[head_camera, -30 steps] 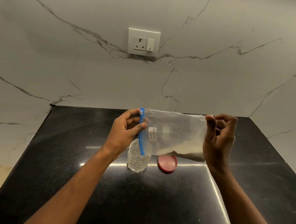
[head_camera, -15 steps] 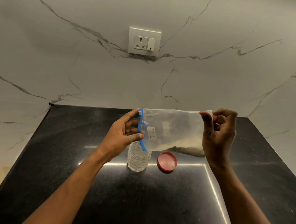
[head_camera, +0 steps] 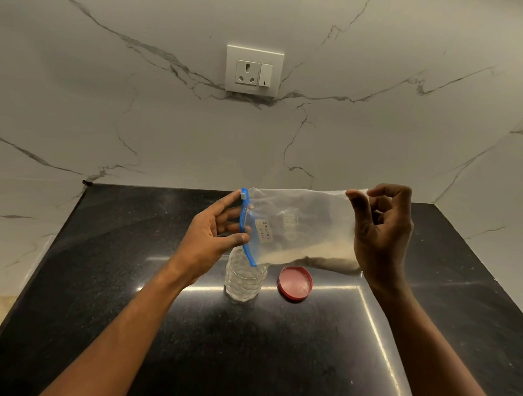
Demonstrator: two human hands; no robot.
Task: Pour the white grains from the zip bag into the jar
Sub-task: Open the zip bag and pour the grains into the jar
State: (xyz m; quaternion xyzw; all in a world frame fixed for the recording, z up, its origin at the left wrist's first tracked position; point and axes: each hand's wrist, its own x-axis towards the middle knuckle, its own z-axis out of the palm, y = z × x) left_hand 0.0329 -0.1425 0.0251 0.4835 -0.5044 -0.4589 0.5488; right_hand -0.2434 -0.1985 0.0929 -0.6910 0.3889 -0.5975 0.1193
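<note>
— what are your fingers doing?
— my left hand (head_camera: pixel 210 233) is pinching the bag (head_camera: pixel 304 219) at its blue zip (head_camera: pixel 244 226), with the thumb (head_camera: pixel 239 238) pressing on the near side and the other fingers reaching behind. my right hand (head_camera: pixel 380 231) is pinching the opposite end, thumb and forefinger closing on the plastic while the rest are curling toward the palm.
— and how is the bag hanging?
— i'm holding it sideways in the air between both hands, the zip running up and down at the left. whether the zip is open, i cannot tell.
— the grains (head_camera: pixel 308 253)?
— they're lying along the bag's lower edge, heaping toward my right hand.
— and the jar (head_camera: pixel 245 279)?
— it's standing upright on the black counter (head_camera: pixel 138 295), right under the zip's lower end. whether they're touching, i cannot tell. the red lid (head_camera: pixel 295 284) is lying just right of it, apart, inner side up.
— behind that?
— a socket (head_camera: pixel 254 69) is sitting on the marble wall (head_camera: pixel 401 124).
</note>
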